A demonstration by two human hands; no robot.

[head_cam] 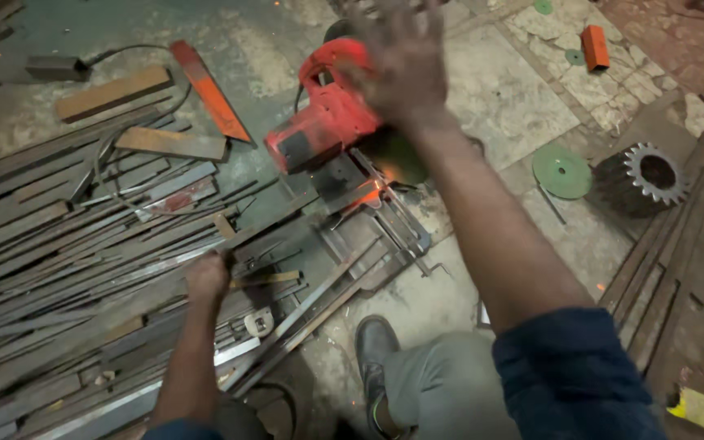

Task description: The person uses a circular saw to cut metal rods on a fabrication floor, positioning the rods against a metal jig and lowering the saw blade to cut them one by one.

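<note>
A red chop saw [327,118] stands on the floor with its disc down in a metal vise base [372,236], and orange sparks glow at the cut [372,189]. My right hand [401,61] is raised above the saw's handle with fingers spread and blurred, holding nothing. My left hand [207,275] is closed on a thin metal bar [266,279] that lies among flat steel strips and points toward the saw base.
A pile of flat steel strips [59,244] covers the floor at left. A red blade-like piece [209,90] and wooden blocks lie behind it. A green cutting disc [562,171], a large gear [645,179] and an orange box [594,47] sit at right. My shoe [375,346] rests near the base.
</note>
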